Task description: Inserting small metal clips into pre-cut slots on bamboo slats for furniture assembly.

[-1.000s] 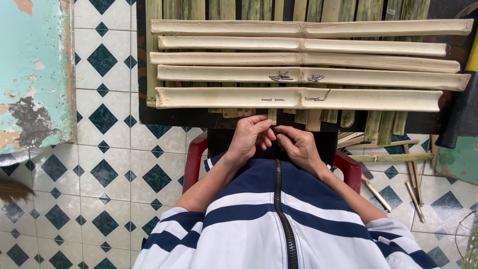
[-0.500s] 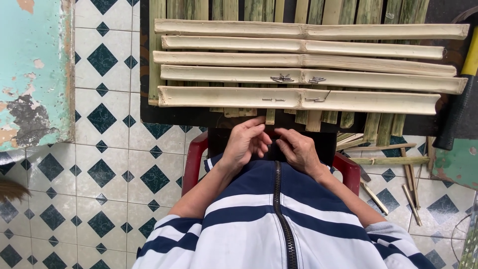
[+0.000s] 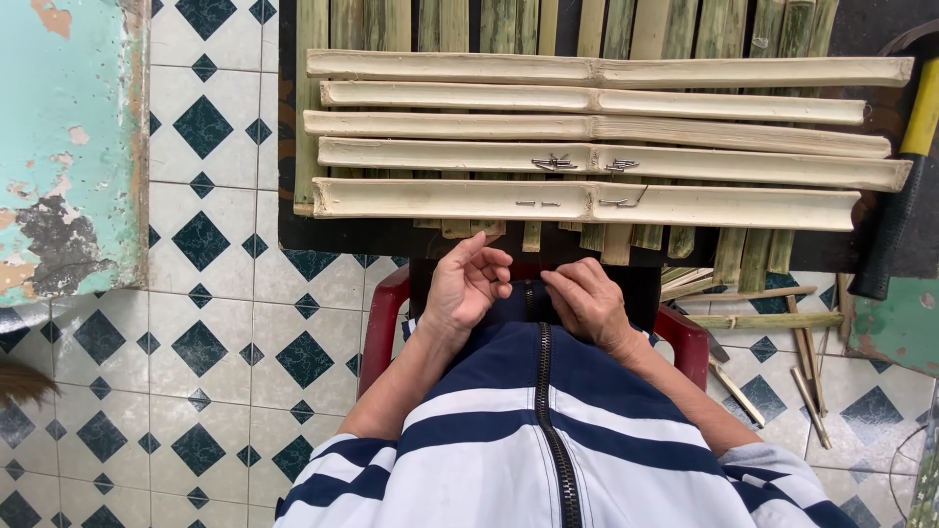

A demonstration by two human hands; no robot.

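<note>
- My left hand (image 3: 468, 288) and right hand (image 3: 587, 301) meet at the zip (image 3: 531, 290) at my jacket's (image 3: 548, 430) lower edge, both grips curled; whether either pinches the zip, I cannot tell.
- I sit on a red stool (image 3: 383, 318).
- Just beyond my hands, split bamboo slats (image 3: 587, 202) lie crosswise on the desk (image 3: 342, 238), with nails (image 3: 553, 162) resting on them.
- A hammer (image 3: 900, 205) lies at right.

Before my hands lie bamboo slats (image 3: 587, 200) crosswise on upright strips (image 3: 743, 244). Nails (image 3: 553, 162) rest on the slats. A hammer (image 3: 905, 186) lies right.
</note>
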